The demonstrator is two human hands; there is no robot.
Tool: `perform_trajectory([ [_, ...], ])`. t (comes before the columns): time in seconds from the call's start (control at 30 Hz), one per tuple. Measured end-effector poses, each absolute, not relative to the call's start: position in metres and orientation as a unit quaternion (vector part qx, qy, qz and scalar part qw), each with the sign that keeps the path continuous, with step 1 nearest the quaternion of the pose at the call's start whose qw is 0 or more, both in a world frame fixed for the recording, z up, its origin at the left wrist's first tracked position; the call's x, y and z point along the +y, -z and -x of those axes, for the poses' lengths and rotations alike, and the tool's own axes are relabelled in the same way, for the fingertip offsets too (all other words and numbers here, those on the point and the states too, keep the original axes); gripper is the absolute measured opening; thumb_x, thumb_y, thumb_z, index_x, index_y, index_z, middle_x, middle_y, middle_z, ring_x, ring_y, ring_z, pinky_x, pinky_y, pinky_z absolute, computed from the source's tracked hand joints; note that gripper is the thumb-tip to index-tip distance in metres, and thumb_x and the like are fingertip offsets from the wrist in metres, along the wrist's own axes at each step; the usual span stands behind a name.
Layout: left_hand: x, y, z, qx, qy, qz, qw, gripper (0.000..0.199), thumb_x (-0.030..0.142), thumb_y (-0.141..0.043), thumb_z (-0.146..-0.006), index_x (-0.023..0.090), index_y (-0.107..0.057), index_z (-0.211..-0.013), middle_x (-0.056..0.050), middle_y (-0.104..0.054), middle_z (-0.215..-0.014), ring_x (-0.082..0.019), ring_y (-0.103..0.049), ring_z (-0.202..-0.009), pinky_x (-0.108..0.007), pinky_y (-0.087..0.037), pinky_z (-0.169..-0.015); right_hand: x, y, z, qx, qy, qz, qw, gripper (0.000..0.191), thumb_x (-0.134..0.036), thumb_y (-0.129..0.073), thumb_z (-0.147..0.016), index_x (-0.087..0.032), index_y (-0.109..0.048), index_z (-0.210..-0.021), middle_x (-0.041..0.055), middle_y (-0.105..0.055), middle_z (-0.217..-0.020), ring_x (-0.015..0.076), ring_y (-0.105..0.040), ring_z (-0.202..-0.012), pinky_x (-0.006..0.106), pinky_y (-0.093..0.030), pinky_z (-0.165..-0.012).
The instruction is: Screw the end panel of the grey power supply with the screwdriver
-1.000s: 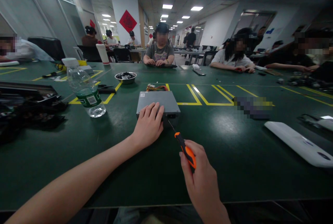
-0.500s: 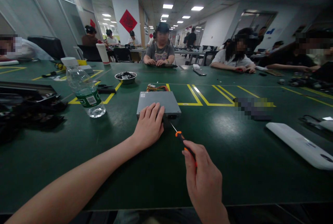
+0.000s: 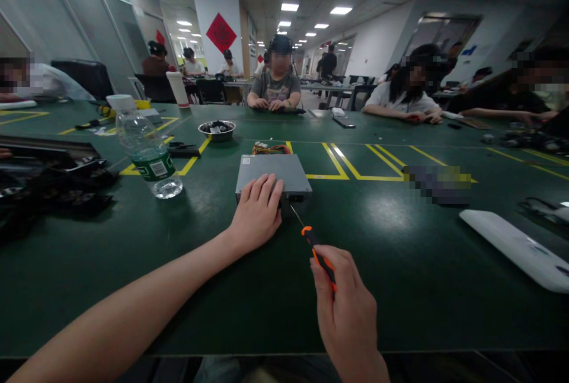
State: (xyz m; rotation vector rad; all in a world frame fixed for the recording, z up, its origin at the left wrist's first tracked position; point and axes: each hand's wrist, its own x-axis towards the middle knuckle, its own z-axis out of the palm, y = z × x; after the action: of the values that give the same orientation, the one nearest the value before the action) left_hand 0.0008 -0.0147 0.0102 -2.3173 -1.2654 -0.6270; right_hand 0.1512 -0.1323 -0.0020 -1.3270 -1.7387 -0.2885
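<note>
Green tabletop bears an unopened power supply unit, left hand unclenched atop; right hand grips a screwdriver pointed at it.

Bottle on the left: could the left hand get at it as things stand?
Probably yes, once the left hand lifts off the metal box it rests on. The bottle stands to that hand's left, and nothing visible stands between them; the right hand, holding the screwdriver, is off to the other side.
</note>
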Motion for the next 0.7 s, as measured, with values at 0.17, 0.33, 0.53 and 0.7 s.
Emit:
perform_trajectory([
  [0.17,-0.014,-0.010,0.000,-0.448,0.231,0.837,0.215,0.049,0.023,-0.046,-0.083,0.008,-0.041,-0.129,-0.018,-0.044,-0.135,-0.031,-0.036,-0.125,-0.045,-0.030,-0.102,-0.139,0.001,-0.142,-0.719,0.131,0.525,0.435,0.025,-0.017,-0.037,-0.091,-0.012,-0.048,-0.112,0.0171,-0.052,-0.111,0.0215,-0.059,-0.101,0.033,-0.057,-0.072],
  [0.33,-0.014,-0.009,0.001,-0.446,0.240,0.836,0.212,0.049,0.024,-0.046,-0.083,0.009,-0.041,-0.129,-0.018,-0.044,-0.134,-0.031,-0.036,-0.125,-0.045,-0.030,-0.102,-0.138,-0.007,-0.148,-0.745,0.181,0.501,0.401,0.023,-0.016,-0.041,-0.091,-0.012,-0.050,-0.112,0.0144,-0.060,-0.105,0.0190,-0.063,-0.095,0.026,-0.057,-0.070],
  [0.53,-0.013,-0.007,0.001,-0.440,0.245,0.837,0.212,0.050,0.025,-0.046,-0.083,0.008,-0.040,-0.130,-0.018,-0.043,-0.135,-0.031,-0.036,-0.126,-0.045,-0.029,-0.102,-0.128,-0.032,-0.163,-0.787,0.251,0.462,0.324,0.021,-0.027,-0.041,-0.092,-0.012,-0.054,-0.101,0.0131,-0.064,-0.091,0.0187,-0.065,-0.072,0.028,-0.055,-0.058],
  [0.7,-0.012,-0.006,0.002,-0.435,0.254,0.839,0.206,0.050,0.025,-0.046,-0.083,0.009,-0.040,-0.130,-0.017,-0.044,-0.134,-0.031,-0.037,-0.125,-0.045,-0.028,-0.103,-0.114,-0.044,-0.169,-0.857,0.310,0.297,0.286,0.023,-0.012,-0.047,-0.083,-0.013,-0.051,-0.105,0.0205,-0.057,-0.112,0.0295,-0.055,-0.110,0.038,-0.052,-0.081],
])
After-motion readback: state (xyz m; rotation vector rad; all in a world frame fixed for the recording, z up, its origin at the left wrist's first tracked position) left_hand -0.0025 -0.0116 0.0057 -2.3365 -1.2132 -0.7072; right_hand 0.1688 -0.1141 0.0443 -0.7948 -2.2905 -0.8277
